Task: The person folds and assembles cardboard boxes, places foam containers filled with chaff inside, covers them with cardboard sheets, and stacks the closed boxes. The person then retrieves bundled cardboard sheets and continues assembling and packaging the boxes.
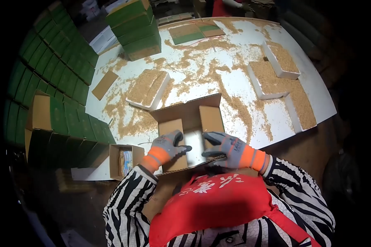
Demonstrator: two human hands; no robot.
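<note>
An open cardboard box (pixel 185 110) lies in front of me at the near edge of the table, its brown flaps bent and a white surface showing inside. My left hand (pixel 169 147), in a grey and orange work glove, is closed on the box's left flap with the thumb pointing inward. On the opposite side, my right hand (pixel 230 149), gloved alike, grips the right flap near its front end. Part of the fingers of both hands is hidden by the cardboard.
Sawdust-filled white foam trays (pixel 158 92) lie on the white table (pixel 235 82). Green boxes (pixel 138 33) are stacked at the back left, with more (pixel 57 61) along the left side. A small open box (pixel 127 161) holding a packet stands at left. A person in red (pixel 222 8) is beyond.
</note>
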